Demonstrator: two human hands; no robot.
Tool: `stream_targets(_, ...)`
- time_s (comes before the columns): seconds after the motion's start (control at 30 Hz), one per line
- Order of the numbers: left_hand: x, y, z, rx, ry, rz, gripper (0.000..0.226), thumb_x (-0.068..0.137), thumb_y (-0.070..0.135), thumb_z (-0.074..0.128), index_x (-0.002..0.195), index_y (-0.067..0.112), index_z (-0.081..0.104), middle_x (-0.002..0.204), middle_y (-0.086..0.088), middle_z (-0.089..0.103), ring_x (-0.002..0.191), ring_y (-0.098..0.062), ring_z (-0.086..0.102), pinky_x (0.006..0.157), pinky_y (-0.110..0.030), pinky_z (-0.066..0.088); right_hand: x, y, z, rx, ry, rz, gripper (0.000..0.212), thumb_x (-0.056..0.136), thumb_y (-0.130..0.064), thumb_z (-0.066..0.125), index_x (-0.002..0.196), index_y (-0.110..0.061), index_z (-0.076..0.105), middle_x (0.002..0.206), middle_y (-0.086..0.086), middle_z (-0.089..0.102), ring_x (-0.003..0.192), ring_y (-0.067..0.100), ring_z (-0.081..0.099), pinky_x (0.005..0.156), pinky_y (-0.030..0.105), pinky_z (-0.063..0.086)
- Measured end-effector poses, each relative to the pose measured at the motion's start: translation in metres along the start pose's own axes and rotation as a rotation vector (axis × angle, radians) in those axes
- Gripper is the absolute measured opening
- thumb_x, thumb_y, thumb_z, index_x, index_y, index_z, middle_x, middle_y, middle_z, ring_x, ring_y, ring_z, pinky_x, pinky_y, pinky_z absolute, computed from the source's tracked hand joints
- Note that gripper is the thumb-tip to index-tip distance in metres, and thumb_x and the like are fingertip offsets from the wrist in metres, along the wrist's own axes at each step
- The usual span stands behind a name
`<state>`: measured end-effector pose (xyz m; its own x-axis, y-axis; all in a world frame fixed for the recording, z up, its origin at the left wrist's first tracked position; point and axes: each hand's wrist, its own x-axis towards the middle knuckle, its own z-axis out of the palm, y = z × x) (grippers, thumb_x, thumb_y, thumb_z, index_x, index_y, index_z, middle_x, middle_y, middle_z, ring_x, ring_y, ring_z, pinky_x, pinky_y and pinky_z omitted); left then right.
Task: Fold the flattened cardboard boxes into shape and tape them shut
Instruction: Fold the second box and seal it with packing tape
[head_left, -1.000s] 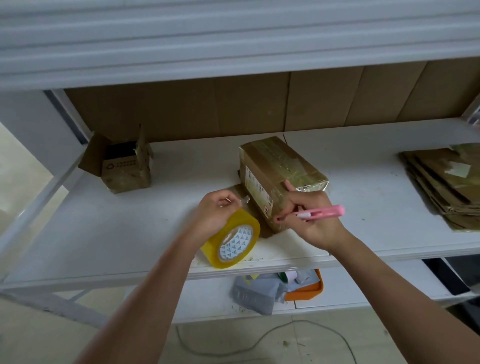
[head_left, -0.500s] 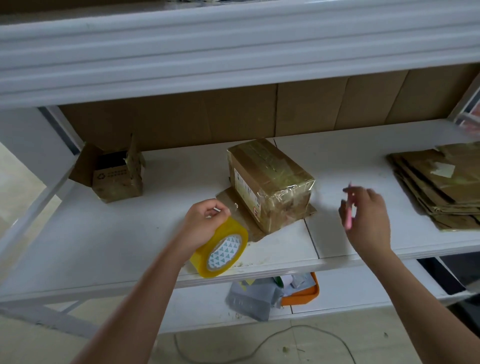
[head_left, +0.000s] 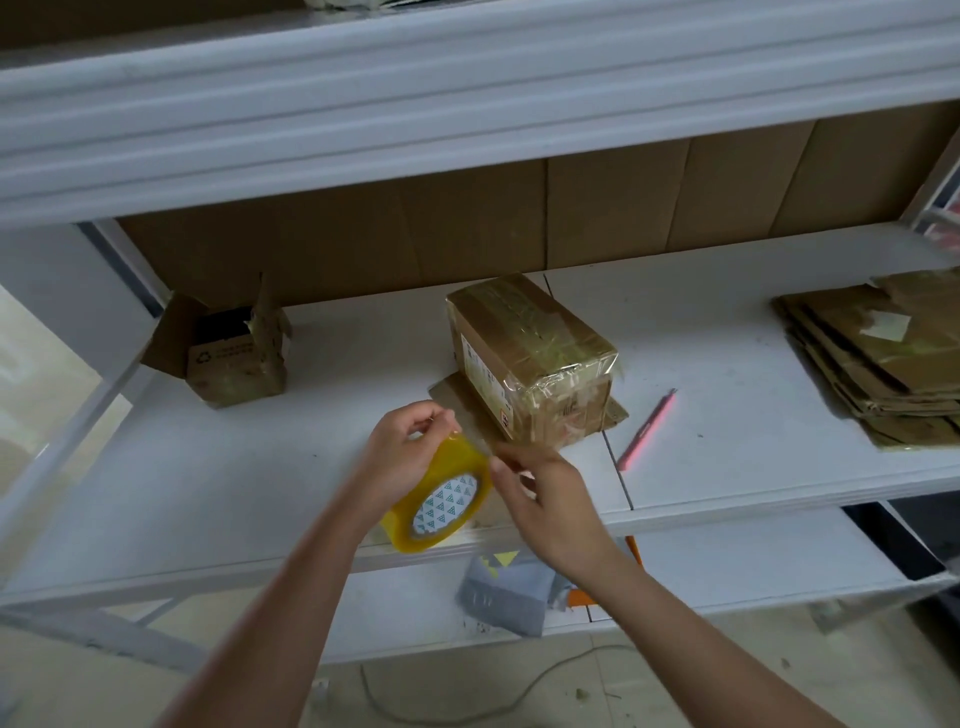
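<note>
I judge the taping step is in hand: my left hand (head_left: 410, 457) grips the yellow tape roll (head_left: 441, 501) at the shelf's (head_left: 208, 493) front edge, while my right hand (head_left: 540, 493) pinches at the roll's rim, probably after the loose end. The taped cardboard box (head_left: 530, 358) sits just behind, on a cardboard scrap. Next I would need to peel a length free and carry it to the box. The pink cutter (head_left: 647, 431) lies beside the box. The tape's end itself is too blurred to make out, and the flattened boxes (head_left: 883, 353) run off the right edge.

Both hands (head_left: 410, 457) (head_left: 545, 493) on the tape roll (head_left: 441, 501) (taped box (head_left: 530, 358) just behind)
</note>
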<state>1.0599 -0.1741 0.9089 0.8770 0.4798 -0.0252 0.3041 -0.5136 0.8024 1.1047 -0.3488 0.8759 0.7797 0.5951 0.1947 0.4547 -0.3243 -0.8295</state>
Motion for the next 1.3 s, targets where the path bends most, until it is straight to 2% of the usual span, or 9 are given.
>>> stream_targets(0.2, -0.015, -0.006, -0.014, -0.15, -0.047, -0.038, 0.04, 0.103, 0.043, 0.038, 0.086, 0.03, 0.072, 0.089, 0.012, 0.069, 0.087, -0.011, 0.066, 0.08, -0.032, 0.055, 0.03, -0.031, 0.025, 0.327, 0.089, 0.207, 0.022, 0.09, -0.022, 0.069, 0.07, -0.013, 0.063, 0.068, -0.002, 0.061, 0.064, 0.009, 0.055, 0.062, 0.024, 0.046)
stream_targets(0.33, -0.026, -0.019, -0.027, -0.19, -0.077, 0.053, 0.024, 0.097, 0.041, 0.052, 0.114, 0.04, 0.069, 0.112, 0.012, 0.062, 0.108, -0.007, 0.059, 0.093, -0.024, 0.05, 0.034, -0.03, 0.034, 0.068, 0.142, 0.143, 0.027, 0.091, -0.015, 0.066, 0.067, -0.022, 0.056, 0.065, -0.012, 0.056, 0.06, 0.002, 0.052, 0.053, 0.011, 0.039)
stream_targets(0.43, -0.038, -0.043, -0.039, -0.33, -0.121, 0.0, 0.076, 0.075, 0.045, 0.071, 0.141, 0.049, 0.034, 0.12, 0.009, 0.054, 0.107, -0.012, 0.062, 0.083, -0.027, 0.057, 0.033, -0.03, 0.047, 0.036, 0.216, 0.189, 0.021, 0.095, -0.019, 0.061, 0.074, -0.016, 0.056, 0.073, -0.003, 0.061, 0.071, 0.016, 0.06, 0.062, 0.025, 0.047)
stream_targets(0.57, -0.049, -0.08, -0.073, -0.445, -0.135, 0.052, 0.074, 0.069, 0.017, 0.087, 0.128, 0.035, 0.046, 0.12, 0.001, 0.056, 0.109, -0.019, 0.063, 0.074, -0.025, 0.057, 0.033, -0.039, 0.079, 0.611, 0.215, 0.463, 0.027, 0.093, -0.028, 0.063, 0.079, -0.005, 0.06, 0.085, 0.016, 0.068, 0.087, 0.03, 0.069, 0.077, 0.044, 0.058)
stream_targets(0.7, -0.06, -0.106, -0.114, -0.374, 0.002, 0.09, 0.063, 0.07, 0.014, 0.085, 0.12, 0.034, 0.053, 0.114, 0.014, 0.059, 0.104, -0.011, 0.063, 0.07, -0.024, 0.057, 0.045, -0.061, 0.123, 0.811, 0.047, 0.559, 0.027, 0.09, -0.025, 0.067, 0.076, -0.003, 0.061, 0.077, 0.011, 0.07, 0.073, 0.019, 0.071, 0.059, 0.028, 0.057)
stream_targets(0.93, -0.055, -0.132, -0.197, 0.986, 0.099, 0.054, 0.07, 0.074, 0.064, 0.071, 0.137, 0.052, 0.042, 0.111, 0.009, 0.058, 0.115, -0.014, 0.049, 0.091, -0.032, 0.034, 0.076, -0.073, 0.172, -0.046, 0.162, 0.226, 0.035, 0.086, -0.038, 0.068, 0.059, -0.024, 0.05, 0.069, -0.012, 0.052, 0.076, 0.013, 0.052, 0.06, 0.028, 0.038)
stream_targets(1.1, -0.046, -0.138, -0.188, 0.842, -0.014, 0.07, 0.078, 0.068, 0.075, 0.066, 0.138, 0.048, 0.046, 0.099, 0.013, 0.043, 0.114, -0.012, 0.045, 0.089, -0.03, 0.027, 0.076, -0.05, 0.205, -0.335, 0.064, 0.185, 0.039, 0.089, -0.036, 0.065, 0.058, -0.017, 0.052, 0.085, 0.002, 0.054, 0.1, 0.022, 0.046, 0.066, 0.03, 0.042)
stream_targets(1.2, -0.032, -0.131, -0.178, 0.828, 0.002, 0.107, 0.06, 0.082, 0.075, 0.049, 0.132, 0.043, 0.055, 0.105, 0.009, 0.049, 0.114, -0.015, 0.045, 0.092, -0.033, 0.028, 0.076, -0.038, 0.213, -0.367, 0.038, 0.201, 0.028, 0.088, -0.039, 0.067, 0.083, -0.011, 0.068, 0.104, 0.01, 0.051, 0.105, 0.025, 0.043, 0.083, 0.028, 0.04)
stream_targets(1.3, -0.025, -0.132, -0.179, 0.831, 0.04, 0.109, 0.041, 0.094, 0.058, 0.046, 0.129, 0.042, 0.059, 0.113, 0.006, 0.053, 0.114, -0.017, 0.046, 0.097, -0.037, 0.03, 0.08, -0.042, 0.21, -0.244, 0.118, 0.279, 0.059, 0.074, -0.032, 0.083, 0.111, -0.004, 0.045, 0.112, 0.01, 0.036, 0.101, 0.024, 0.04, 0.091, 0.032, 0.041)
